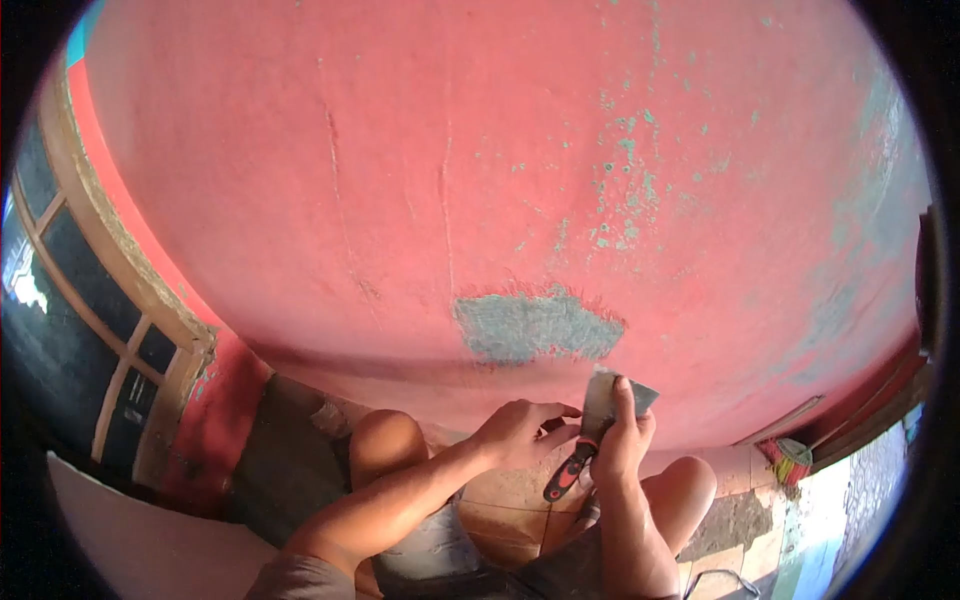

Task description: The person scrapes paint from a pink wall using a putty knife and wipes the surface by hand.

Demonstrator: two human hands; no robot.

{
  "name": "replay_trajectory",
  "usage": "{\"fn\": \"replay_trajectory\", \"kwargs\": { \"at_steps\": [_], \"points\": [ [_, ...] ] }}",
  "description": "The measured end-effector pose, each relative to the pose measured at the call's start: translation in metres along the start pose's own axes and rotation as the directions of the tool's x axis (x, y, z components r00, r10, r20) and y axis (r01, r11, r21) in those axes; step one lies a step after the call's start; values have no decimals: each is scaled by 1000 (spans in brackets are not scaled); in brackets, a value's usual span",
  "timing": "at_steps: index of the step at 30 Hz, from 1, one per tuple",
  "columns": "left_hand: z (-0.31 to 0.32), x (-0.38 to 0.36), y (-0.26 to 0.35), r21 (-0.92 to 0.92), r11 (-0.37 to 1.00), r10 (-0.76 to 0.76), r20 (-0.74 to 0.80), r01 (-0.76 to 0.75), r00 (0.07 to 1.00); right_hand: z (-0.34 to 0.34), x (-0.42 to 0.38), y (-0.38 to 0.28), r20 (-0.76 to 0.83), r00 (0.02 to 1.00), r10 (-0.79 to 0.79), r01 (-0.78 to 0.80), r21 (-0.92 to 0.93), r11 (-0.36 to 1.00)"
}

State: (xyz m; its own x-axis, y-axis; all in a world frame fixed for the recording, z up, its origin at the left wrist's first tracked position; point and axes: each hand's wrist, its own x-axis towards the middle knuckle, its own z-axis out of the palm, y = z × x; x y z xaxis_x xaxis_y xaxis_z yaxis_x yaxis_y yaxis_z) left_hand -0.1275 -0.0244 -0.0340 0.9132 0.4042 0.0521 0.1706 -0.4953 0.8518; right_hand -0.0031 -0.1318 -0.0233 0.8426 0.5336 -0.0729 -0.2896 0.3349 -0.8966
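Observation:
My right hand (pixel 624 440) grips a putty knife by its wide metal blade (pixel 599 402), the thumb lying across the metal. Its black and red handle (pixel 570 471) points down toward my lap. Just left of the knife is my left hand (pixel 522 434), fingers apart and partly bent, with fingertips close to the blade and the top of the handle. In front of me stands a red painted wall (pixel 400 220). A rough grey patch (pixel 540 326) of bared wall shows above my hands, with ragged paint edges around it.
A wooden-framed window (pixel 125 350) is at the left. Green specks (pixel 625 180) and worn areas mark the wall. A broom with coloured bristles (pixel 788 460) lies on the tiled floor (pixel 735 475) at the right. My bent knees flank my hands.

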Motion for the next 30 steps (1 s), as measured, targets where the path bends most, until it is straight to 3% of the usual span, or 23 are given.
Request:
{"fn": "replay_trajectory", "kwargs": {
  "at_steps": [3,7,10,11,18,22,30],
  "points": [
    [3,2,0,-200,980,-22,-53,11,998,1,1,11,10,997,74,-75,56,996],
    [11,4,-7,-595,800,-126,-40,77,991,3,2,14,11,989,148,-148,100,984],
    [9,14,-2,-413,906,-102,-12,87,995,3,5,20,-21,991,133,-131,97,987],
    [8,18,3,-256,960,-115,-2,110,993,4,5,22,-33,992,120,-117,87,989],
    [41,36,1,-399,909,24,-236,-120,971,0,10,28,-95,991,90,-89,25,996],
    [51,32,-6,-419,903,-15,-265,-101,964,-1,10,30,-144,988,52,-59,-49,997],
    [67,42,3,-427,902,-85,-312,-60,946,-9,17,34,-59,997,43,-46,-48,998]
  ]
}}
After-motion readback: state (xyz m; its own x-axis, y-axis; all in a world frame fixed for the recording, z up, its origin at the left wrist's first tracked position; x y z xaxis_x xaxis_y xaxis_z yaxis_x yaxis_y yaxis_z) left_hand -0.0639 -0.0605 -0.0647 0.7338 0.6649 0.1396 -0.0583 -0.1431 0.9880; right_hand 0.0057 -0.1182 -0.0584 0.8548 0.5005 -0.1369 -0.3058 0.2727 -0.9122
